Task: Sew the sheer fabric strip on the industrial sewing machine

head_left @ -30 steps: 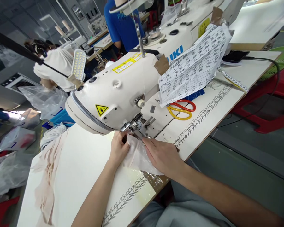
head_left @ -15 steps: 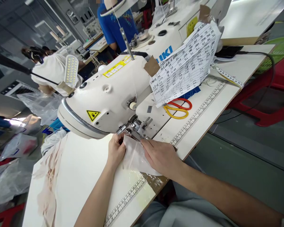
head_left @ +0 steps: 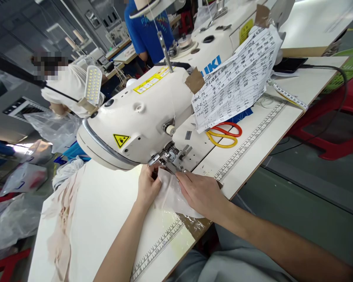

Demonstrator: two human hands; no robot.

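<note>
A piece of thin pale fabric (head_left: pixel 172 197) lies under the needle area of a white sewing machine (head_left: pixel 138 117). Fingers curled, my left hand (head_left: pixel 148 186) grips its left edge close to the presser foot (head_left: pixel 171 164); those fingertips are partly hidden by the machine head. On the other side my right hand (head_left: pixel 202 192) pinches the fabric just in front of the foot, thumb and fingers pressed together. The cloth hangs toward the table's front edge between the two hands.
Scissors with red and yellow handles (head_left: pixel 223 135) lie right of the needle, below a handwritten sheet (head_left: pixel 235 78). A measuring tape (head_left: pixel 286 94) and phone (head_left: pixel 290 64) rest farther back. Peach fabric (head_left: pixel 63 219) lies at left. Two people (head_left: pixel 150 31) are beyond the machine.
The whole view has shifted slightly, so the machine and table appear a little farther right. Both hands keep their hold on the fabric, with hardly any movement relative to the machine.
</note>
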